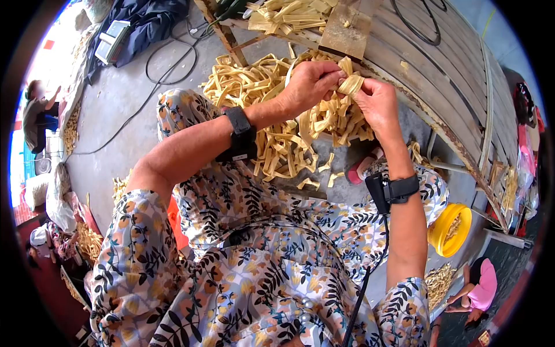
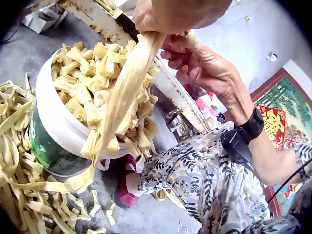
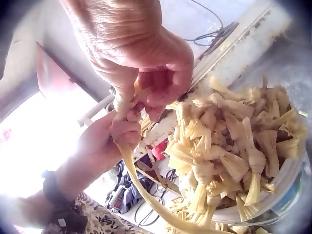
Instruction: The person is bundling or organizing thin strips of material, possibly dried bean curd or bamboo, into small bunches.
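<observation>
Pale yellow flat strip [image 1: 351, 85] is folded between both hands, above a heap of knotted pieces. My left hand [image 1: 309, 89] pinches it from the left; my right hand [image 1: 379, 110] pinches the other side, fingertips close together. In the left wrist view a long tail of the strip [image 2: 124, 90] hangs from under the left hand [image 2: 183, 14] across a white-rimmed bucket [image 2: 51, 109] full of knotted pieces [image 2: 90, 92]. The right wrist view has the right hand [image 3: 131, 53] above the left hand [image 3: 102, 139]; the fingers partly hide the fold.
A slatted bench [image 1: 428, 75] with a wooden board [image 1: 347, 32] stands at the upper right. Loose strips [image 1: 243, 81] lie left of the bucket. A yellow bucket [image 1: 433, 231] is beside the right knee. Cable [image 1: 124, 124] crosses the floor. Other people sit at the edges.
</observation>
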Tool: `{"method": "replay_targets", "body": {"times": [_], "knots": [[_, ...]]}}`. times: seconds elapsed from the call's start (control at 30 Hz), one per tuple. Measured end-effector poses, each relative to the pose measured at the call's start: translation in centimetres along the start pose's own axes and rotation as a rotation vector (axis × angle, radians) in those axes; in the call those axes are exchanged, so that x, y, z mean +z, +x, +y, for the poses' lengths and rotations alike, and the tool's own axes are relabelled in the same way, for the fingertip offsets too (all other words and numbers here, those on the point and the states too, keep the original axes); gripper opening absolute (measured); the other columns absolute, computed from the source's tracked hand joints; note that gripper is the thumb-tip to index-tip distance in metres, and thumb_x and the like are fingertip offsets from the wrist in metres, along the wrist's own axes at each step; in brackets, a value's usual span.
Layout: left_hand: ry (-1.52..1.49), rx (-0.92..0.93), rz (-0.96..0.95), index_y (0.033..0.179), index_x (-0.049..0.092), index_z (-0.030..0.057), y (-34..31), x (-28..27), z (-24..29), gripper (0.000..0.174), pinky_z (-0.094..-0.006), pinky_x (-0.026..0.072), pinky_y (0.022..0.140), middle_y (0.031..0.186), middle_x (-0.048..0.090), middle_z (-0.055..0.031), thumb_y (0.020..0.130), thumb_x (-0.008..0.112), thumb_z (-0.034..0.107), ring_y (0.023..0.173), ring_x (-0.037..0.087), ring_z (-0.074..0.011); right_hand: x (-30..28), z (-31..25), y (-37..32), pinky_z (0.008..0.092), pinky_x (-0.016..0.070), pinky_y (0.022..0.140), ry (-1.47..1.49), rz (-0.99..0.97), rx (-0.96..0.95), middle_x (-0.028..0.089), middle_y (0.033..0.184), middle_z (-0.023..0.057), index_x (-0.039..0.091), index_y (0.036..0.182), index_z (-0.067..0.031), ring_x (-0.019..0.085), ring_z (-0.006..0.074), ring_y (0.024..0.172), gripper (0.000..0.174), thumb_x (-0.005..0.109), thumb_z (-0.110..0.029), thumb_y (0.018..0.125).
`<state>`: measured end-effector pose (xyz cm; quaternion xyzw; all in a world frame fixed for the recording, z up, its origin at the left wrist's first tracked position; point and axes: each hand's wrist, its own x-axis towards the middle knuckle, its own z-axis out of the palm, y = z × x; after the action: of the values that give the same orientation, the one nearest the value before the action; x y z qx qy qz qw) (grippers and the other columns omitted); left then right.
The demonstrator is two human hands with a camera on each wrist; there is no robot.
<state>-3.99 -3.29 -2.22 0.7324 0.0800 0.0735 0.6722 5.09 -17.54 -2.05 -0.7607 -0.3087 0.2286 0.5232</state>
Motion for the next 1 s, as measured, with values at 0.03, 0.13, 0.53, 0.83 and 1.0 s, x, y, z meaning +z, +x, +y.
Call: {"method": "replay_targets", "body": {"times": [0.03, 0.13, 0.53, 0.83, 1.0], "knots": [[0.009, 0.006, 0.002, 0.098, 0.055, -0.0046, 0.0, 0.1, 0.0, 0.026, -0.0195, 0.0465, 0.06, 0.078, 0.059, -0.0038, 0.09, 0.047, 0.019, 0.066, 0.055, -0.006, -0.1, -0.3, 0.1, 0.022, 0.041, 0.052, 0.015, -0.016, 0.063, 0.061, 0.063, -0.002, 0.066, 0.081, -0.0007, 0.048, 0.0027, 0.055, 0.018, 0.065, -0.018, 0.076], [0.034, 0.021, 0.011, 0.097, 0.055, -0.0048, -0.2, 0.1, 0.0, 0.026, -0.0197, 0.047, 0.058, 0.077, 0.059, -0.0036, 0.09, 0.046, 0.019, 0.063, 0.055, -0.0065, -0.2, -1.1, 0.1, 0.0223, 0.0399, 0.05, 0.044, -0.05, 0.21, 0.059, 0.061, -0.0035, 0.066, 0.08, -0.0007, 0.046, 0.0028, 0.053, 0.018, 0.065, -0.018, 0.076], [0.153, 0.025, 0.036, 0.086, 0.051, -0.0015, 0.3, 0.8, 0.1, 0.028, -0.0217, 0.0387, 0.047, 0.064, 0.05, -0.0035, 0.087, 0.048, 0.027, 0.055, 0.048, -0.008, 1.2, 0.2, -0.2, 0.0229, 0.0444, 0.07, -0.047, 0.244, -0.318, 0.06, 0.093, 0.0067, 0.062, 0.078, 0.0049, 0.055, 0.0122, 0.08, 0.011, 0.062, -0.003, 0.07], [-0.396, -0.249, -0.176, 0.093, 0.059, 0.0007, 0.6, -0.1, 0.6, 0.025, -0.0193, 0.0215, 0.043, 0.055, 0.033, 0.0072, 0.087, 0.053, 0.024, 0.047, 0.027, -0.0028, -2.5, -0.9, 0.5, 0.0218, 0.0478, 0.073, 0.709, 0.422, 0.078, 0.058, 0.099, 0.0069, 0.063, 0.083, 0.005, 0.057, 0.0117, 0.083, 0.01, 0.061, -0.001, 0.075], [-0.395, -0.231, -0.28, 0.089, 0.061, 0.0023, 1.1, -2.1, 0.5, 0.025, -0.0187, 0.0221, 0.044, 0.056, 0.034, 0.0077, 0.089, 0.05, 0.024, 0.049, 0.027, -0.0029, -3.4, -1.2, 0.5, 0.0236, 0.0518, 0.07, 0.608, 0.131, 0.161, 0.059, 0.093, 0.003, 0.061, 0.093, 0.0016, 0.056, 0.0085, 0.082, 0.022, 0.062, -0.016, 0.08]]}}
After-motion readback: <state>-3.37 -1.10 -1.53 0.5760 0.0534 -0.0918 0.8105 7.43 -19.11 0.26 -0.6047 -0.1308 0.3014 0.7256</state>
